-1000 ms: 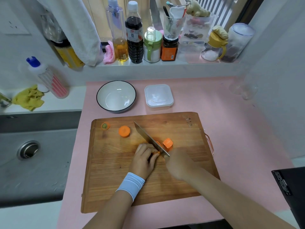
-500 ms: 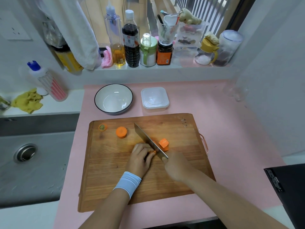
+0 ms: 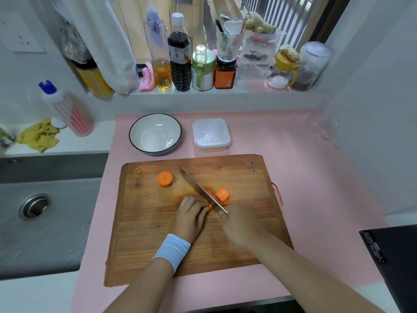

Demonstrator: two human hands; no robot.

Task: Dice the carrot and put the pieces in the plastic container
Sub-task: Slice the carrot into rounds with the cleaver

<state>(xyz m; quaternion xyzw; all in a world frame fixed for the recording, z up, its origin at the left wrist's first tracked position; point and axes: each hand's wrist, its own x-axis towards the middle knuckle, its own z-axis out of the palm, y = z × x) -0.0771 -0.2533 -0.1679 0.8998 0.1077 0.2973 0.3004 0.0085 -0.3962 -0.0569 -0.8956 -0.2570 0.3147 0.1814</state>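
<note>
Wooden board [image 3: 158, 233]: lies on the pink desk [image 3: 316, 177], beside the sink [image 3: 56, 240].
Left hand [image 3: 189, 219]: fingers curled over the carrot [image 3: 210, 207], pinning it to the board (only an orange sliver shows past the fingertips).
Right hand [image 3: 242, 224]: blurred, wrapped round the handle of the knife [image 3: 200, 190].
Blade: slants away to the upper left, edge down on the carrot, just beside the left knuckles.
Cut pieces: a chunk [image 3: 223, 196] sits just right of the blade; a round slice [image 3: 165, 179] and the stem end [image 3: 140, 172] lie near the board's far left corner.
Container [image 3: 211, 135]: lid on, behind the board, next to a white bowl [image 3: 155, 133].
</note>
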